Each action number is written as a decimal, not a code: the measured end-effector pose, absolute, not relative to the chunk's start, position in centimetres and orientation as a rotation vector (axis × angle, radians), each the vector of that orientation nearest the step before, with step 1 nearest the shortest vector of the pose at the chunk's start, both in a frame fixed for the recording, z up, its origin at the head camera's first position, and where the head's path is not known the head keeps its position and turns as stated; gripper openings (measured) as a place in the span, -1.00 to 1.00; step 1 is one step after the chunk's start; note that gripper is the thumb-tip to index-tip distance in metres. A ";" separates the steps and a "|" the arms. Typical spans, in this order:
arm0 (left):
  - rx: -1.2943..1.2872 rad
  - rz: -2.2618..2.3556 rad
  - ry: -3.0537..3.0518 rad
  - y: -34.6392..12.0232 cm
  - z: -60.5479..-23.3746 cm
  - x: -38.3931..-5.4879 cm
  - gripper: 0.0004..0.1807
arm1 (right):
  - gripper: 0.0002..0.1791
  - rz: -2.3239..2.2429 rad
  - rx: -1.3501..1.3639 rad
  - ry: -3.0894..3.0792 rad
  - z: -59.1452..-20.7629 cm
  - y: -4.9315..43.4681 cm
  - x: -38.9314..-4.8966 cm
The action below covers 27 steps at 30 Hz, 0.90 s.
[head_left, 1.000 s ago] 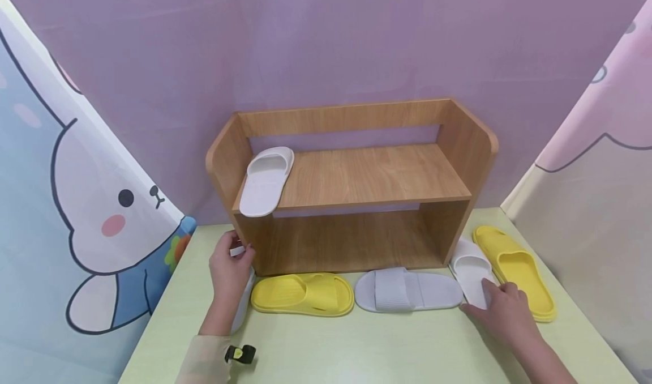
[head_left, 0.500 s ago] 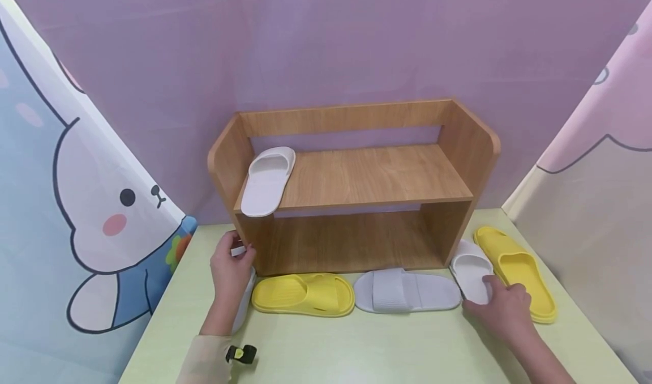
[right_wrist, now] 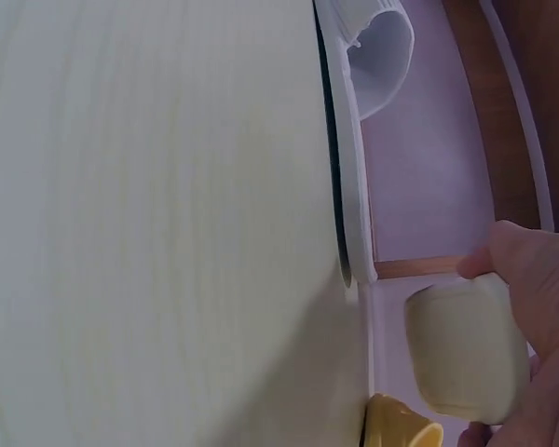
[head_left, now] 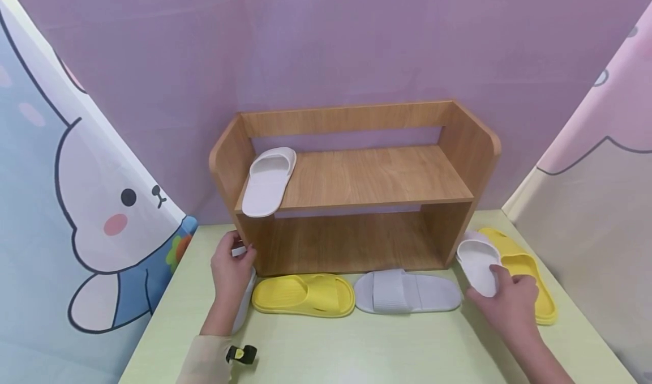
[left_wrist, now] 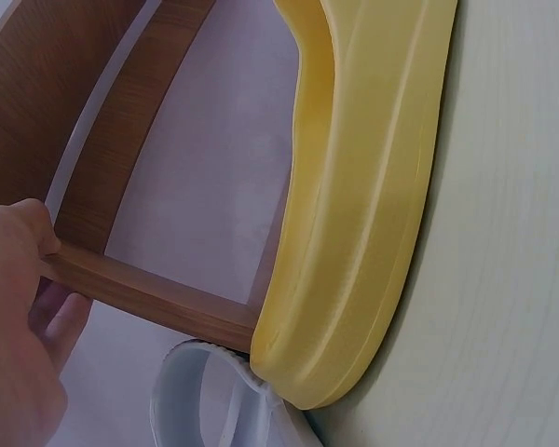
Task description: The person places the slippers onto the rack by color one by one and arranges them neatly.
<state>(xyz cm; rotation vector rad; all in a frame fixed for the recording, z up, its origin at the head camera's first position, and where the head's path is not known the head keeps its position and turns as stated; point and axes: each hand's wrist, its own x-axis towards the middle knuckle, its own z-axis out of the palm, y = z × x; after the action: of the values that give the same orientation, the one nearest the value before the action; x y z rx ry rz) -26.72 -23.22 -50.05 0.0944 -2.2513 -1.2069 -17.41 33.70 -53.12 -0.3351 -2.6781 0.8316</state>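
My right hand (head_left: 509, 310) pinches the heel end of a white slipper (head_left: 477, 262), thumb on one side and fingers on the other. The slipper is tilted off the table, its sole (right_wrist: 466, 349) facing the right wrist camera. At the left, my left hand (head_left: 230, 271) grips the front edge of the side panel of a wooden shoe rack (head_left: 377, 174); the left wrist view shows thumb and fingers on either side of that edge. Another white slipper (head_left: 267, 186) lies on the upper shelf at its left end.
Before the rack lie a yellow slipper (head_left: 290, 295) and a grey slipper (head_left: 433, 291), end to end. A light grey slipper (head_left: 245, 304) is partly hidden by my left arm. Another yellow slipper (head_left: 530, 268) lies at the right, partly behind my right hand. Purple cloth hangs behind.
My right hand has raised the white slipper from the table and shifted it slightly right, so it now overlaps the yellow slipper in view. My left hand has stayed on the rack.
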 end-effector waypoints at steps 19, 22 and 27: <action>0.082 -1.187 -2.254 -23.2 -49.9 -26.5 -0.61 | -0.17 0.894 -0.407 -2.379 -50.5 33.8 -17.9; 0.077 -1.181 -2.251 -23.2 -49.9 -26.5 -0.61 | -0.16 0.904 -0.413 -2.364 -49.8 33.8 -17.9; 0.072 -1.176 -2.249 -23.3 -49.9 -26.6 -0.61 | -0.14 0.931 -0.419 -2.343 -48.3 33.9 -17.8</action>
<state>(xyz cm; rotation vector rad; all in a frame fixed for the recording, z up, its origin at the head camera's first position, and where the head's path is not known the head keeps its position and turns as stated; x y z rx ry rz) -26.56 -23.30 -49.93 0.0718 -2.2486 -1.1762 -17.75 33.88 -48.32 -0.4188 -2.3434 0.9312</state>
